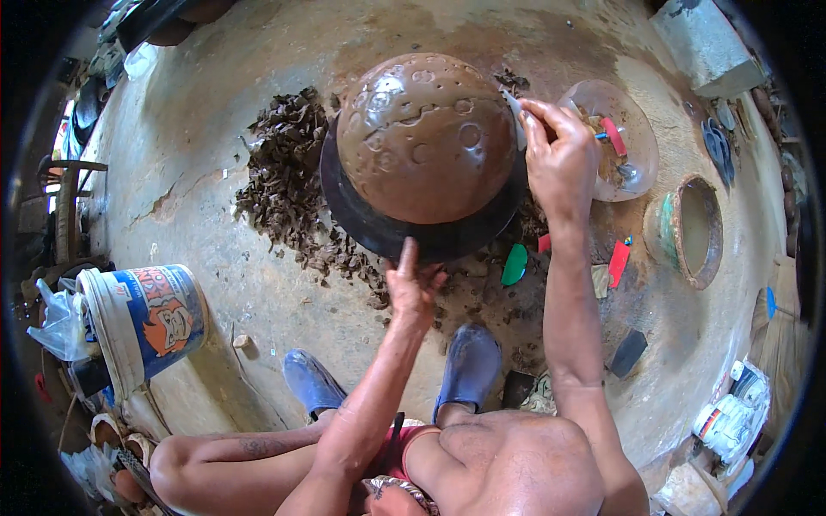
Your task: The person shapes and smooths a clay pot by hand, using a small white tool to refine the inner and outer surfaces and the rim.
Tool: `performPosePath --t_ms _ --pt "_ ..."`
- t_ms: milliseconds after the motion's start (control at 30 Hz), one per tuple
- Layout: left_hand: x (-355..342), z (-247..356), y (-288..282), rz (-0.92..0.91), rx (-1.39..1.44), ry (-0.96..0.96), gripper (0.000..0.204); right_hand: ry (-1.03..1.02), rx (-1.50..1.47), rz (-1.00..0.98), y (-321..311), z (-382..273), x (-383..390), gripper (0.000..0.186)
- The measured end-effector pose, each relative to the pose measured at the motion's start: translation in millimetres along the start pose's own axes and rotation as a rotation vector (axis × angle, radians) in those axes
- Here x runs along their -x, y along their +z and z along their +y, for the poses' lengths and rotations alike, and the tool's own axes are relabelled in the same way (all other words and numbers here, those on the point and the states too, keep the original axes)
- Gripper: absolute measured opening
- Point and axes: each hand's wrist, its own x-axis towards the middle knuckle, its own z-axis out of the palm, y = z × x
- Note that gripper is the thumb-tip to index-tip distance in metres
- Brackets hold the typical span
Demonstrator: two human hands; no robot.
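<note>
A big rounded brown clay form (426, 142) sits on a round black turntable (361, 225). Its wet, shiny surface carries craters, small pits and a winding groove. My right hand (559, 155) is closed on a thin pale scraper (514, 112), held against the form's right side; the fingers hide part of the tool. At the near rim of the turntable is my left hand (413, 288), index finger stretched up against the edge and the other fingers apart. Dark clay shavings (284, 172) lie heaped left of the turntable, with more scattered in front.
Right of the form stand a clear plastic bowl (641, 176) with small tools and a worn pot (688, 228). Green (514, 265) and red (618, 262) flat pieces lie on the floor. A printed bucket (146, 318) stands at left; a concrete block (710, 47) is far right.
</note>
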Motion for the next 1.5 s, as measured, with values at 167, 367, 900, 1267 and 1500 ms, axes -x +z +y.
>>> performPosePath --t_ms 167,367,900,1267,1500 --pt "-23.8 46.6 -12.6 0.102 -0.048 0.13 0.069 -0.09 0.033 -0.094 10.7 -54.7 -21.7 0.013" --pt "-13.4 45.9 -9.4 0.043 -0.052 0.122 0.067 -0.523 0.104 -0.213 8.8 -87.3 5.8 0.019" --pt "-2.4 29.6 -12.0 0.026 -0.098 0.073 0.069 -0.538 0.032 -0.162 11.3 -68.7 4.7 0.026" --pt "-10.3 35.5 -18.4 -0.04 -0.141 0.07 0.059 -0.955 0.008 -0.404 -19.0 13.6 85.9 0.036" --pt "-41.4 83.3 -46.7 0.025 -0.175 0.148 0.056 -0.502 0.057 0.05 -28.3 21.9 12.0 0.02"
